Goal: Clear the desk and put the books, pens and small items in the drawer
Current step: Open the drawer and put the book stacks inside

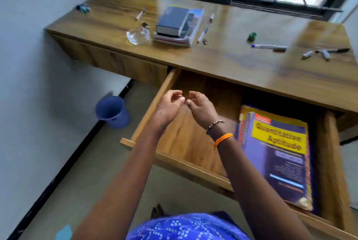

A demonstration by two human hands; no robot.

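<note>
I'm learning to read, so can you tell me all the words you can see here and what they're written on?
"Quantitative Aptitude": yellow panel on the purple book lying in the open drawer.
Red tag above that title: too blurred to read.
Smaller lines lower on that cover: too blurred to read.
Stack of books on the desk: no words readable.
Markers: print too small to read.

The drawer point(193, 143) is pulled fully open below the counter point(232, 65); a purple-and-yellow book point(279, 160) titled "Quantitative Aptitude" is laid flat on other books in its right half. On the counter a stack of books point(177, 25) is seen — a thick dark volume on top. A white pen point(203, 33) is laid just beside it; markers point(269, 47) and loose caps point(308, 54) are scattered well apart at the right.
</note>
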